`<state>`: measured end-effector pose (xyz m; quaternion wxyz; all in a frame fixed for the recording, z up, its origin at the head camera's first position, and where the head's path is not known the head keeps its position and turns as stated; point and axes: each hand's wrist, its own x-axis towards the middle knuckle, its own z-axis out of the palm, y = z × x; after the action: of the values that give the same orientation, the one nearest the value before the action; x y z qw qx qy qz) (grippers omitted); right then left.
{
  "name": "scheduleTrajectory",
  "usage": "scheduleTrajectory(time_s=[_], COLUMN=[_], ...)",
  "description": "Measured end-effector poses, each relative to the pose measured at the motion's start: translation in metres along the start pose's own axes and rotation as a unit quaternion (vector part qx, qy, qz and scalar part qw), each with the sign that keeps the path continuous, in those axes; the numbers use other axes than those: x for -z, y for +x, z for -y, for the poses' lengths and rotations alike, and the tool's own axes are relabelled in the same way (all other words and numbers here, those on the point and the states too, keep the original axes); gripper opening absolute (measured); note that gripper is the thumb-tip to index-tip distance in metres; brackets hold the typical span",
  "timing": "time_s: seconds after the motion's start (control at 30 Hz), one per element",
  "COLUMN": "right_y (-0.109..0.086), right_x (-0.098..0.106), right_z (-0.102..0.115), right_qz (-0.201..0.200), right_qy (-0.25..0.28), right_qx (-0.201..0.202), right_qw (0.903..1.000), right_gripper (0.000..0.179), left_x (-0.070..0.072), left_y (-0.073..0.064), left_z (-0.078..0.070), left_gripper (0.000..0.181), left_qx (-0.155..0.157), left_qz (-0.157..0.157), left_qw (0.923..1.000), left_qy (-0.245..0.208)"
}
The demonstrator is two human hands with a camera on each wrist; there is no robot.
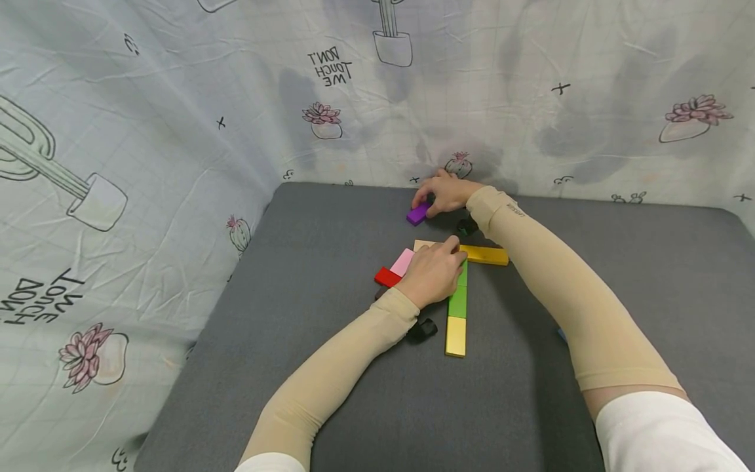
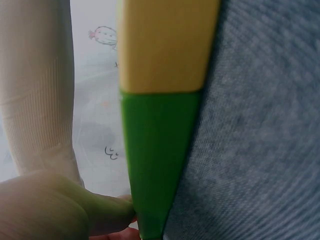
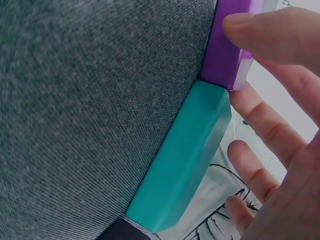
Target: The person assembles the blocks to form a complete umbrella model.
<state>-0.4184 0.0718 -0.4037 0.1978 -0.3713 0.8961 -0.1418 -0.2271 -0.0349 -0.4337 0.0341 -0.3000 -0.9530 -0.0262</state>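
My right hand [image 1: 451, 191] is at the far side of the table, pinching a purple block [image 1: 418, 214]. In the right wrist view its thumb lies on the purple block [image 3: 222, 60], whose end meets a teal block [image 3: 182, 155]. Nearer, my left hand [image 1: 432, 272] grips the far part of a row of green blocks [image 1: 457, 301]. The left wrist view has the thumb against the green block's [image 2: 157, 155] side; the other fingers are mostly hidden. A yellow block [image 1: 455, 337] continues that row towards me.
An orange-yellow block [image 1: 485, 255] extends right from the row's far end. A peach block [image 1: 421, 245], a pink block [image 1: 402, 262] and a red block [image 1: 387, 277] lie left, partly under the left hand. A blue thing [image 1: 562, 335] shows beside the right sleeve. A patterned cloth [image 1: 501, 98] hangs behind the grey table [image 1: 283, 314].
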Motion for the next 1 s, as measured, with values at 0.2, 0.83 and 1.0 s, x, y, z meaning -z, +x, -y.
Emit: scheduleTrajectory(time_s=[0.2, 0.83, 1.0], right_y=[-0.003, -0.022, -0.052], right_x=[0.0, 0.0, -0.001], right_z=[0.0, 0.009, 0.022], right_qz=[0.0, -0.024, -0.09], right_qy=[0.003, 0.019, 0.022], right_qx=[-0.008, 0.019, 0.048], right_qw=[1.0, 0.9994, 0.9946], right_gripper=[0.035, 0.04, 0.037], left_x=[-0.001, 0.001, -0.001], left_y=[0.0, 0.0, 0.0], left_z=[-0.001, -0.004, 0.001], left_gripper=[0.032, 0.03, 0.03], left_qx=[-0.003, -0.006, -0.01], left_qz=[-0.003, -0.006, -0.018], left_qw=[1.0, 0.9999, 0.9993], left_qy=[0.0, 0.014, 0.032])
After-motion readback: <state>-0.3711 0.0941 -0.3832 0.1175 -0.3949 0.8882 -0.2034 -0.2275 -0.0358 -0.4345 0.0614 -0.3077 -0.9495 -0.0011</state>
